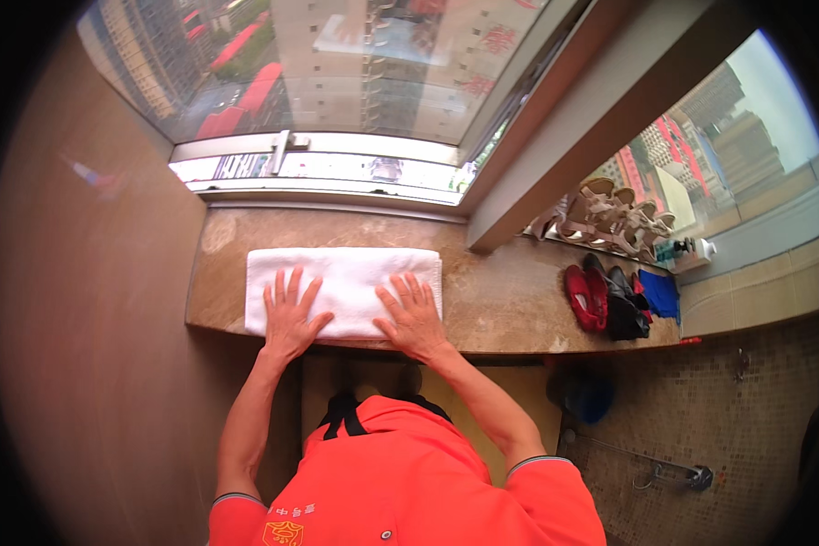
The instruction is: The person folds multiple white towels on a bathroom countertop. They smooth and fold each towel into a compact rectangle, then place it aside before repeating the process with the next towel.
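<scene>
A folded white towel [345,290] lies flat on the brown stone windowsill [505,300], its near side along the sill's front edge. Both palms rest on it, fingers spread and pointing to the window. My left hand [290,314] is on the towel's left part, and my right hand [411,314] is on its right part. The two thumbs point inward, with bare towel between them. Neither hand grips anything. A thin reddish edge shows beneath the towel's near side.
A window with a handle [281,151] rises behind the sill, beside a thick post [573,136]. To the right are red shoes [585,297], dark shoes [624,307], a blue cloth [660,293], sandals [611,218] and bottles [693,252]. Lower right, a blue bucket [592,399] stands below the sill.
</scene>
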The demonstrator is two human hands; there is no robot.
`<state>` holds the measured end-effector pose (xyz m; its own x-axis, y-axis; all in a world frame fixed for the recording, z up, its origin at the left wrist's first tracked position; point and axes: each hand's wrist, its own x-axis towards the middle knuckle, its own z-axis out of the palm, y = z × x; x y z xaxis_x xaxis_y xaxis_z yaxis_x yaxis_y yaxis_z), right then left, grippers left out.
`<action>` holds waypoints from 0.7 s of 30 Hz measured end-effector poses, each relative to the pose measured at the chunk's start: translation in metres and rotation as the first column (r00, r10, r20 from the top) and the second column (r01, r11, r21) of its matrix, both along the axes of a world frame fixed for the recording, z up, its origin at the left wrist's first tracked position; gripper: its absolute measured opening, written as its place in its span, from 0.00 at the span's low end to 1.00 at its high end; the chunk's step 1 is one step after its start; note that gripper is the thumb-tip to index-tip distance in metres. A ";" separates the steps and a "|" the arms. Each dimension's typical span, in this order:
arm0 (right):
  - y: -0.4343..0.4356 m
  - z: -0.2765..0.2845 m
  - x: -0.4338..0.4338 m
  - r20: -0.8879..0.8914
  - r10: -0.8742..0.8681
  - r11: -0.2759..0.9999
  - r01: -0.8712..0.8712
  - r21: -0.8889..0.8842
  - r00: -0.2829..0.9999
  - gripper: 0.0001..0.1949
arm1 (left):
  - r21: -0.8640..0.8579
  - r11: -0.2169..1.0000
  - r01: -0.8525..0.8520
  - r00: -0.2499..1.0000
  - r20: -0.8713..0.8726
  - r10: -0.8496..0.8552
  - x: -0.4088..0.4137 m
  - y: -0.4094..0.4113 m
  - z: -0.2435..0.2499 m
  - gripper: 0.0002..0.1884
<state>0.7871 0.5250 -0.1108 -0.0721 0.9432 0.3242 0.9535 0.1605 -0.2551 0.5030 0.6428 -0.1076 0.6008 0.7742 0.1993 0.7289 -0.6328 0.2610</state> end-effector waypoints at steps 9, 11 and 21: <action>0.013 0.009 0.006 -0.065 -0.115 0.992 0.118 0.052 0.991 0.37 | -0.094 0.995 -0.023 0.995 0.100 0.032 0.012 0.011 0.014 0.40; 0.021 0.000 0.005 -0.050 -0.131 0.990 0.133 0.046 0.990 0.38 | -0.027 1.000 0.002 0.993 0.116 0.002 0.027 0.014 0.005 0.41; 0.007 -0.005 -0.007 -0.025 -0.193 0.981 0.191 -0.044 0.981 0.40 | -0.030 0.976 0.217 0.975 -0.039 -0.218 0.040 0.041 0.007 0.40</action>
